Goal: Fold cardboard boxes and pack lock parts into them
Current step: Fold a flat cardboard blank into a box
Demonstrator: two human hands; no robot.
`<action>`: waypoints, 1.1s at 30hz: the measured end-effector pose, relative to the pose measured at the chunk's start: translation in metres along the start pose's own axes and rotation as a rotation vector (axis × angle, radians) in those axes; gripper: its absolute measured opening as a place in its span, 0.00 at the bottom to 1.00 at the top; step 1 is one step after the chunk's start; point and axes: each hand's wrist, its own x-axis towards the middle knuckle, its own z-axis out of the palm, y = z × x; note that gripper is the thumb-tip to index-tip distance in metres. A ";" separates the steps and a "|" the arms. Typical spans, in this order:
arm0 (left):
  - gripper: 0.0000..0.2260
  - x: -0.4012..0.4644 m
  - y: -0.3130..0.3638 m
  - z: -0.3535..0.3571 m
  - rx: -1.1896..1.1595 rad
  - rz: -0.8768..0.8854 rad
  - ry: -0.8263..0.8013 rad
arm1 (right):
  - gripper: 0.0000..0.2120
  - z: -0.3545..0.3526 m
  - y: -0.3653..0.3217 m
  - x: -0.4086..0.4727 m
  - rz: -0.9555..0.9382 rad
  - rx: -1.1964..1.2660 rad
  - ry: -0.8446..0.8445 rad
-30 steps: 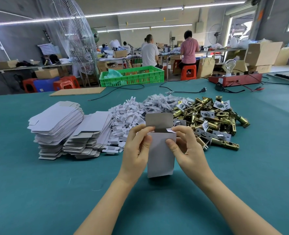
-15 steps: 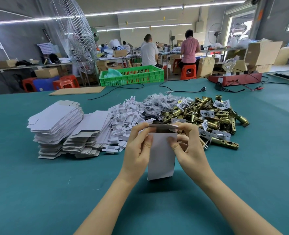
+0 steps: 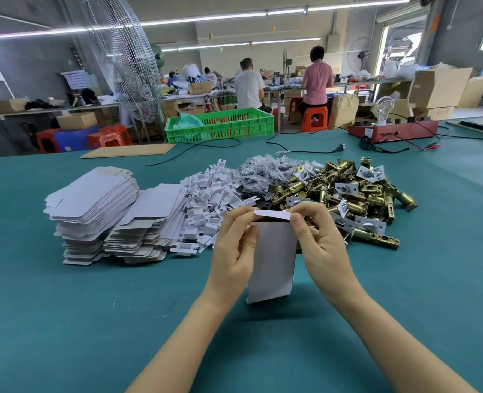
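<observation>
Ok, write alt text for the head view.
Both hands, left hand and right hand, hold an upright white box over a teal table, folding its top flap. Behind lie flat box blanks and brass lock parts.

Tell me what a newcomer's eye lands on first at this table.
First, the white box held upright at the centre, left hand and right hand pinching its top flap nearly shut. Behind it to the right lies the shiny pile of brass lock parts; to the left, the stacks of flat box blanks on the green table.
</observation>
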 end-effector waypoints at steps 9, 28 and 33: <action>0.09 -0.001 0.011 0.003 -0.192 -0.102 0.021 | 0.06 -0.003 0.002 0.002 0.054 -0.004 0.041; 0.04 0.016 0.018 0.017 -0.250 -0.374 0.047 | 0.04 0.009 0.005 -0.002 -0.004 -0.064 0.090; 0.04 0.014 0.018 0.022 -0.297 -0.436 0.085 | 0.06 0.015 0.013 -0.003 0.010 -0.085 0.154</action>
